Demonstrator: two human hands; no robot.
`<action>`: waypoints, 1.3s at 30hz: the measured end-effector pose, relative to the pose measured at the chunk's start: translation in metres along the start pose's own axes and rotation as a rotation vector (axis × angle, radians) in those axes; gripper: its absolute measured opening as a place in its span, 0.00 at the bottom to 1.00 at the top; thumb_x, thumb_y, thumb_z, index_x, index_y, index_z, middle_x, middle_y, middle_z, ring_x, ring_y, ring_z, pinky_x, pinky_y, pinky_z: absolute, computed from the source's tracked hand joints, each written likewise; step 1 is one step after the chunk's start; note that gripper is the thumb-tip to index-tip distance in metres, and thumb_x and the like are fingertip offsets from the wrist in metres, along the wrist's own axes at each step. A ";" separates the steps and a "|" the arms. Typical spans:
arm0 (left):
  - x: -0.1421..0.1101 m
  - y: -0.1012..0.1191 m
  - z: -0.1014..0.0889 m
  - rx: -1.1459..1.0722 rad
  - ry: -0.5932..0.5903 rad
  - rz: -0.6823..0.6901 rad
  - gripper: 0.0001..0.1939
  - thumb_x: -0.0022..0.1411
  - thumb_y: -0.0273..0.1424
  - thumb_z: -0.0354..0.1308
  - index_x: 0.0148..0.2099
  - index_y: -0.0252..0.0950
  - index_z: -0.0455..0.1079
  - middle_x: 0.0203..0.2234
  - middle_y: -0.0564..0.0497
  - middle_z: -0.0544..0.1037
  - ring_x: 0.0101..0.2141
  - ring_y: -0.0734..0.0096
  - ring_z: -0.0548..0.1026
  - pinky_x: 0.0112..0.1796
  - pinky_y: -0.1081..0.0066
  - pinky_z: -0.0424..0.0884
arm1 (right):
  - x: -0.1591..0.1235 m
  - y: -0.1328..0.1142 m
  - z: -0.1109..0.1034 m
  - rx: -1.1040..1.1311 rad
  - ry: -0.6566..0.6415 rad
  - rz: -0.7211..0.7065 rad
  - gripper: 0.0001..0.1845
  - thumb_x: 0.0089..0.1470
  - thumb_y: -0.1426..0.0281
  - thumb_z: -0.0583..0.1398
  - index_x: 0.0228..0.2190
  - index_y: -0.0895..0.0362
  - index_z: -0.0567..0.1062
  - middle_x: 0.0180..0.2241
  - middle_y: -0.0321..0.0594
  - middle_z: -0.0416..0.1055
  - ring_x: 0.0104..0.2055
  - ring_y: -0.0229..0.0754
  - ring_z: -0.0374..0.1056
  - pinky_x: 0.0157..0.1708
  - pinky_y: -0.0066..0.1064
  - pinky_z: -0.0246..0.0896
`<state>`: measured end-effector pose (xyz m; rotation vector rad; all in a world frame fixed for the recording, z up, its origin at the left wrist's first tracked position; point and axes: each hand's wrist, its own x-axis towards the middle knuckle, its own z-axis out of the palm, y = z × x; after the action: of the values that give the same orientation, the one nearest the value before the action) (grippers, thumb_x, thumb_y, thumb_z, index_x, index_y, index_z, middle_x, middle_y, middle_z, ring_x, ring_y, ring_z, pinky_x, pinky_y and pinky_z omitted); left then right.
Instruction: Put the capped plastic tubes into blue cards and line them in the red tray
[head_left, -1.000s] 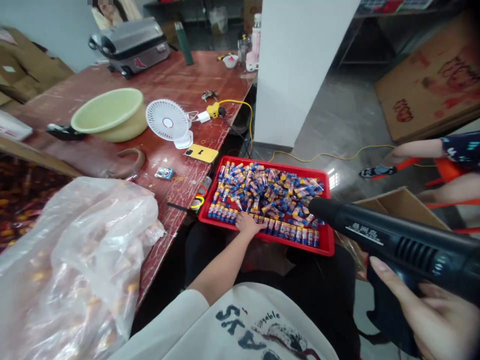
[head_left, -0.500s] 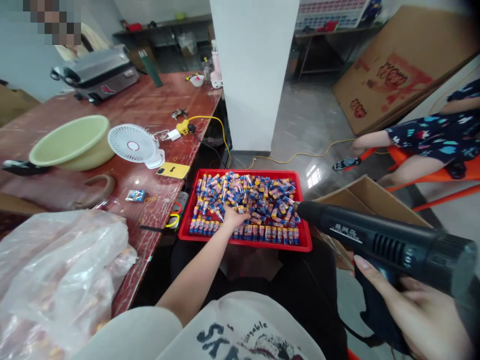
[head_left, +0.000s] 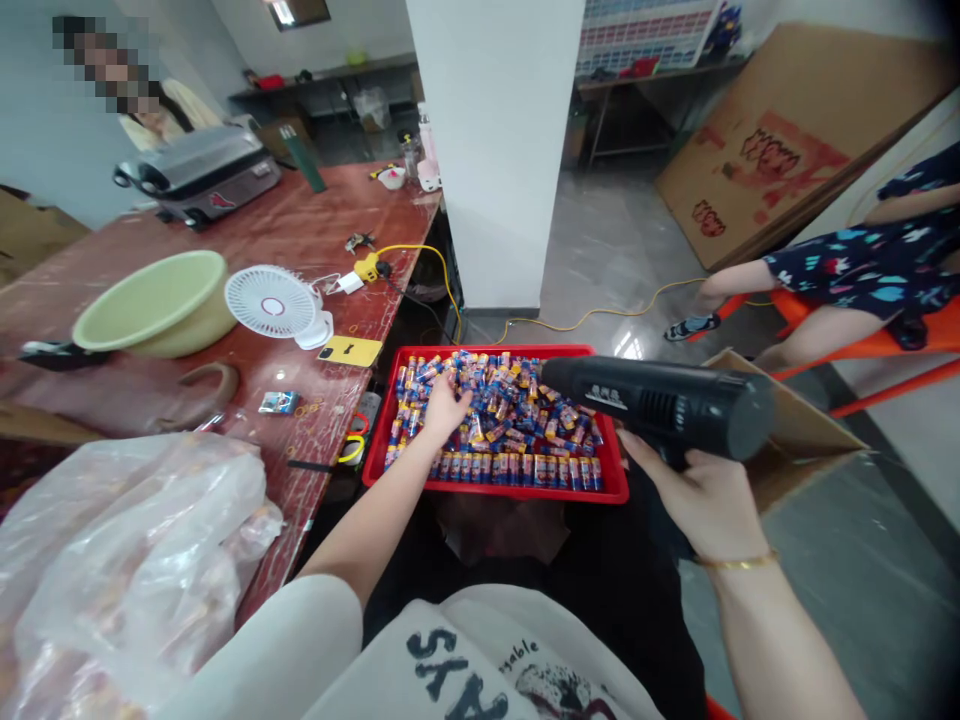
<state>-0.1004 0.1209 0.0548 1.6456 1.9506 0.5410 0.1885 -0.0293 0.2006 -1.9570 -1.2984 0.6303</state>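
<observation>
A black heat gun (head_left: 637,392) is gripped by its handle in my right hand (head_left: 709,495). Its nozzle points left, over the right part of a red tray (head_left: 495,492). Several small cylinders (head_left: 499,400) with blue and pink wraps and yellow ends fill the tray; most lie in a loose heap. A row of upright cylinders (head_left: 517,470) lines the tray's near side. My left hand (head_left: 446,408) reaches into the heap's left part, thumb and fingers apart, touching the cylinders. Whether one sits between its fingertips is hard to make out.
On the reddish table (head_left: 315,225) at left are a green basin (head_left: 157,310), a white fan (head_left: 274,303), a yellow phone (head_left: 350,350) and a plastic bag (head_left: 150,540). A cardboard box (head_left: 802,430) stands right of the tray. Beyond rises a white pillar (head_left: 491,150). Two people sit nearby.
My right hand has brought the heat gun left, so its nozzle now reaches farther over the tray. My left hand has moved slightly left and away from me within the heap.
</observation>
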 end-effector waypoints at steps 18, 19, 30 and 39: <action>-0.106 0.065 0.155 0.317 -0.284 -0.356 0.59 0.46 0.44 0.67 0.69 0.30 0.36 0.59 0.25 0.57 0.57 0.38 0.62 0.51 0.50 0.63 | -0.048 0.032 -0.052 -0.253 0.045 0.287 0.27 0.40 0.47 0.65 0.09 0.56 0.69 0.13 0.41 0.69 0.17 0.42 0.65 0.15 0.29 0.58; -0.103 0.063 0.152 0.327 -0.295 -0.345 0.59 0.45 0.42 0.68 0.69 0.31 0.37 0.58 0.26 0.58 0.55 0.38 0.64 0.49 0.51 0.65 | -0.050 0.035 -0.056 -0.261 0.039 0.316 0.27 0.40 0.47 0.65 0.11 0.57 0.72 0.15 0.43 0.71 0.19 0.43 0.68 0.17 0.29 0.60; -0.075 0.069 0.106 0.371 -0.423 -0.015 0.33 0.58 0.41 0.60 0.60 0.30 0.58 0.45 0.37 0.75 0.44 0.54 0.75 0.44 0.60 0.70 | -0.052 0.063 -0.054 -0.168 -0.074 0.369 0.34 0.38 0.49 0.66 0.02 0.53 0.57 0.06 0.36 0.58 0.10 0.37 0.58 0.08 0.27 0.52; 0.017 0.135 0.115 0.382 -0.252 0.317 0.25 0.64 0.37 0.56 0.61 0.37 0.60 0.60 0.42 0.61 0.57 0.50 0.61 0.55 0.45 0.58 | -0.050 0.063 -0.061 -0.177 -0.017 0.449 0.33 0.37 0.47 0.66 0.02 0.52 0.58 0.07 0.36 0.57 0.11 0.37 0.57 0.10 0.28 0.53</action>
<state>0.0732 0.1580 0.0447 2.1634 1.6900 0.0611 0.2505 -0.1087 0.1919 -2.4218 -0.9510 0.7659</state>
